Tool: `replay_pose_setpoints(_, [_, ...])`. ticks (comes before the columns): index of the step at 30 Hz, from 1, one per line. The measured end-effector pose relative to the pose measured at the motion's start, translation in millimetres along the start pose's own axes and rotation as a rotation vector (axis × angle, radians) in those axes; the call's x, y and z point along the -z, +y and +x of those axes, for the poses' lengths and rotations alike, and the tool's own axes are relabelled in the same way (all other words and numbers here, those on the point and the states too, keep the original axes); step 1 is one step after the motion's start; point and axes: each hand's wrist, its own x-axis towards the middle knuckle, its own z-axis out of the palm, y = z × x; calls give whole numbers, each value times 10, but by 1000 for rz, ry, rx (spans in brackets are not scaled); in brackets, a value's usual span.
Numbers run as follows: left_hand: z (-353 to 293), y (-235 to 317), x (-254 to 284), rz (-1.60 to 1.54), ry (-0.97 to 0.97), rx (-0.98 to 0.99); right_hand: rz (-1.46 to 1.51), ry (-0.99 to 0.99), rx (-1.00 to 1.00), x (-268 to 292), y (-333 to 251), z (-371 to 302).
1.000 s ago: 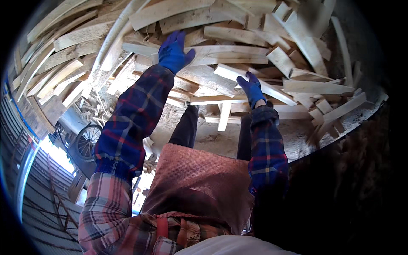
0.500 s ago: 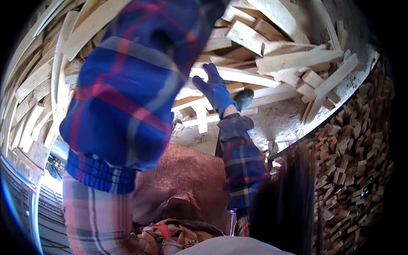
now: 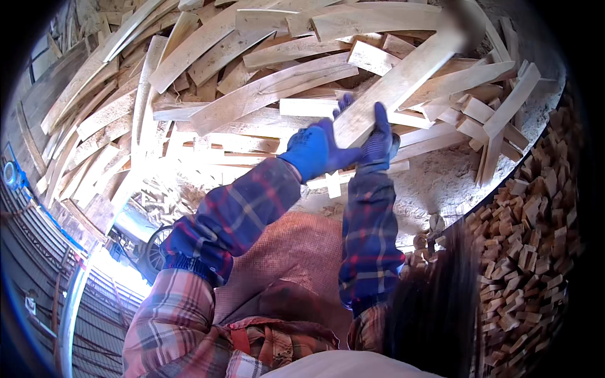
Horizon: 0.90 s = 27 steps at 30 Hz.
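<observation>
A pale wooden board (image 3: 403, 82) slants up and to the right from my hands, its near end between them. My left hand (image 3: 313, 150), in a blue and purple glove, is closed around the board's left edge, with fingertips showing past the far side. My right hand (image 3: 377, 143), gloved alike, grips the right edge close to the near end; part of its fingers is hidden. Beneath and beyond lies a heap of loose boards (image 3: 277, 91), jumbled at many angles. The board's far end is lost in a blurred patch near the top.
At the right stands a big stack of short cut wood pieces (image 3: 526, 252), ends outward. A reddish mesh cloth (image 3: 290, 252) covers my lap area. Dusty ground (image 3: 441, 170) shows right of my hands. A spoked wheel (image 3: 154, 249) and metal roofing (image 3: 38, 252) appear at the left.
My left arm has come down from high in the view, and a board is now between my hands. My right hand has moved slightly right and closed on it.
</observation>
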Motion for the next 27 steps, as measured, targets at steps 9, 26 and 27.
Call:
replay_pose_setpoints(9, [-291,-414,203,-1283,-479,204,-254,146,33,-194,-274,-580])
replay_pose_setpoints(26, [-1486,-2617,-51,189,822,65,-1288,528,600,-847,-338,2198])
replay_pose_setpoints(27, [-1484,-2579,-70,75,769,75,-1389,521,555,-831,-304,2325])
